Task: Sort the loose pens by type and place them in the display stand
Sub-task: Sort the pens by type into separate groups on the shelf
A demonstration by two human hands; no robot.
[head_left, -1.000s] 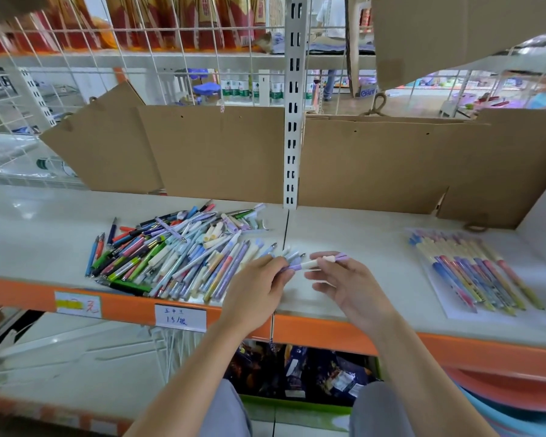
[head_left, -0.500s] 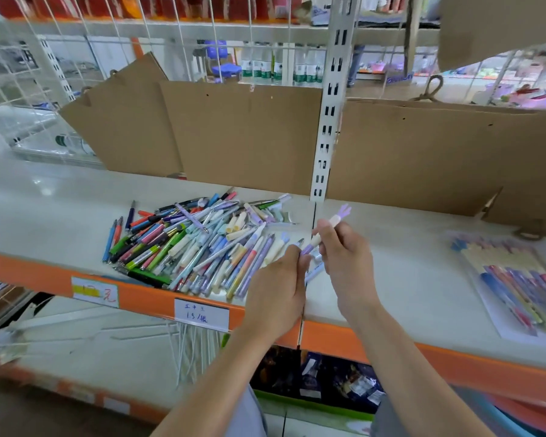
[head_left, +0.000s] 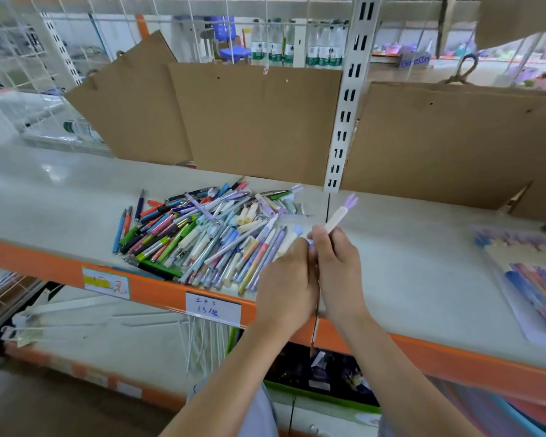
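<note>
Cream pen [head_left: 336, 219] juts above right hand [head_left: 338, 272] – pinched; left hand [head_left: 286, 287] curled alongside.

Pen [head_left: 337, 217] in grip of right hand [head_left: 338, 272]: smooth matt cream plastic. Pile of pens [head_left: 202, 234] left of grip: glossy plastic. Shelf [head_left: 407, 279] beneath: smooth, faintly glossy. Cardboard panels [head_left: 256, 121] beyond: matt brown. Upright [head_left: 349, 89]: white-painted metal.
</note>
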